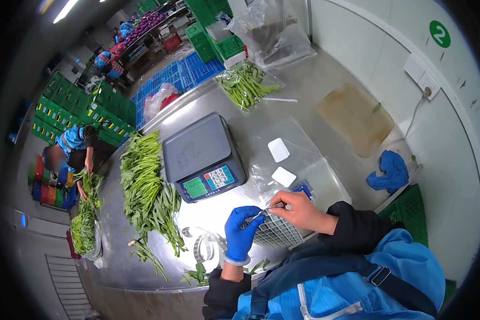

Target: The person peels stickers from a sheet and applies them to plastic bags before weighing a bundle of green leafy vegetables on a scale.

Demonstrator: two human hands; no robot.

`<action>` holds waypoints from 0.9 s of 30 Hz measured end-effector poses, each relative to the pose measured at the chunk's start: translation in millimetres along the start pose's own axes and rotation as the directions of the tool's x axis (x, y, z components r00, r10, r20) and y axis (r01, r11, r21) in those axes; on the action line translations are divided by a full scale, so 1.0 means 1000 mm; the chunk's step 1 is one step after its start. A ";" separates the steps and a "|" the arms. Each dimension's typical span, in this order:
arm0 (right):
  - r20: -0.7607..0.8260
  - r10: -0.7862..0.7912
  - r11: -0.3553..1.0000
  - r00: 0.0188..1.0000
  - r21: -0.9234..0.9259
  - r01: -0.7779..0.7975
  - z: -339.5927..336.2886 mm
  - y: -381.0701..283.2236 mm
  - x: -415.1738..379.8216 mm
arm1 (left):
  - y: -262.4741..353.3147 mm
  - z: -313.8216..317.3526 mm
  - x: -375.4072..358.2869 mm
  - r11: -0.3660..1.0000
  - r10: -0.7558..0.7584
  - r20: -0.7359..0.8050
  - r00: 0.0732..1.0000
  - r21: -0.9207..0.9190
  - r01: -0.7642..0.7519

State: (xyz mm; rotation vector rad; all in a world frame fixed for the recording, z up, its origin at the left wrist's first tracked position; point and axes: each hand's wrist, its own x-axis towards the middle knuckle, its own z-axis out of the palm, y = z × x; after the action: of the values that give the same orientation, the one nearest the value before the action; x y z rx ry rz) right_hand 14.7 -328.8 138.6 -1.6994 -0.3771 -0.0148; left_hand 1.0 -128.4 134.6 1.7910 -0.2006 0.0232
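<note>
My left hand (240, 232), in a blue glove, is closed with its fingertips pinched on a thin strip whose exact kind I cannot make out. My bare right hand (300, 211) pinches the same strip from the other side. Just below both hands is a grey-green plastic grid basket (276, 232). A curled white strip (204, 246) lies left of my gloved hand. The digital scale (200, 152) stands beyond my hands, its pan bare. Long leafy green stems (144, 181) are heaped left of the scale. Two white cards (278, 150) rest on clear plastic bags (298, 154).
A bagged bundle of greens (245, 82) lies at the table's far side. A crumpled blue glove (389, 172) is near the right wall. Across the table at left, a co-worker (74, 146) handles greens. Green crates (109, 109) are stacked behind. A knife (135, 242) lies among the stems.
</note>
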 end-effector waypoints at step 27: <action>0.026 -0.006 0.995 1.000 -0.100 0.009 -0.007 0.002 -0.037 | 0.003 -0.001 -0.026 0.732 0.232 0.167 0.958 0.619 -0.286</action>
State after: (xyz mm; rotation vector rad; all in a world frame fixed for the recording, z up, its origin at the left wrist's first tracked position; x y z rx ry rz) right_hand -17.8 -344.4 129.3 -1.7990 -0.4076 -0.0179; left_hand -25.2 -125.3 134.3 2.4392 -0.5568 0.2505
